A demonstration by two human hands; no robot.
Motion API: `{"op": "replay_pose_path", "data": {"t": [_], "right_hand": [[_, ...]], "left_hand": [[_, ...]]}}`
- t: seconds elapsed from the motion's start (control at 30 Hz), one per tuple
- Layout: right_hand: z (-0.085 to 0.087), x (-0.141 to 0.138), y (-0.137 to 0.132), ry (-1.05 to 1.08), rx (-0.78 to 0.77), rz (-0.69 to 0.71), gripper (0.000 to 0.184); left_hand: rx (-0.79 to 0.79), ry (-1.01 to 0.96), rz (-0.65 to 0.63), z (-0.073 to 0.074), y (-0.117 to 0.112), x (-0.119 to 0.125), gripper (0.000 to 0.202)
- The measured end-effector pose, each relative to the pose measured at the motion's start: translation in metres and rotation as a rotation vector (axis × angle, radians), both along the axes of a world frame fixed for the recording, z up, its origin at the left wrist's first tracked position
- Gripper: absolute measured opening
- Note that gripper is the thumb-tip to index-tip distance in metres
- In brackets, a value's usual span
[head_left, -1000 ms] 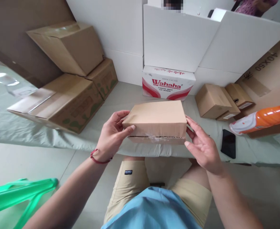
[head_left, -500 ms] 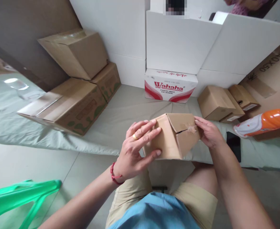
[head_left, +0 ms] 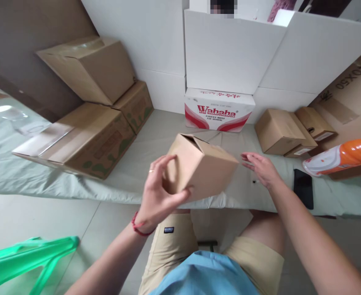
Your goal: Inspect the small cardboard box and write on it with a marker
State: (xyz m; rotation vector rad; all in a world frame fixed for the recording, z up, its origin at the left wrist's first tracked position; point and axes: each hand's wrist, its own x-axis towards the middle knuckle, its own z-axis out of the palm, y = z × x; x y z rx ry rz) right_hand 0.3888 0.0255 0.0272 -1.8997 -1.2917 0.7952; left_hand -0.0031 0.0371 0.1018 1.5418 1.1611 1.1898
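A small brown cardboard box [head_left: 213, 170] is tilted over the front part of the cloth-covered surface, with a dark gap along a flap at its upper edge. My left hand [head_left: 162, 184] grips its left end, thumb below and fingers curled on the side. To the right of the box, my right hand [head_left: 260, 168] is apart from it, fingers stretched out and holding nothing. A small dark object [head_left: 255, 181] lies on the cloth just below that hand, too small to name.
A white and red Wahaha carton [head_left: 219, 110] stands against the white panels. Brown cartons [head_left: 100, 139] are stacked at left, smaller boxes [head_left: 279, 131] at right. Near them lie an orange-and-white bottle [head_left: 342, 155] and a black phone [head_left: 303, 188]. A green stool [head_left: 29, 258] stands lower left.
The box has been turned, so its taped flap side no longer faces me. My right hand has let go and moved off it; my left hand has shifted left and down.
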Motion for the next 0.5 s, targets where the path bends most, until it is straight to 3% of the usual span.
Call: {"op": "replay_pose_path", "data": {"t": [0.13, 0.3, 0.4, 0.5], "right_hand": [[-0.011, 0.046, -0.033, -0.402, -0.158, 0.002, 0.044], [-0.025, 0.061, -0.063, -0.658, -0.285, 0.117, 0.064], [-0.021, 0.060, -0.070, -0.751, -0.291, 0.142, 0.061], [-0.009, 0.062, -0.078, -0.917, -0.355, 0.176, 0.059]], "left_hand": [[-0.272, -0.318, 0.051, -0.008, 0.012, -0.024, 0.078], [-0.612, -0.601, 0.135, -0.044, 0.015, -0.036, 0.055], [-0.712, -0.769, 0.252, -0.068, 0.014, -0.036, 0.041], [-0.707, -0.888, 0.233, -0.086, 0.010, -0.041, 0.038]]}}
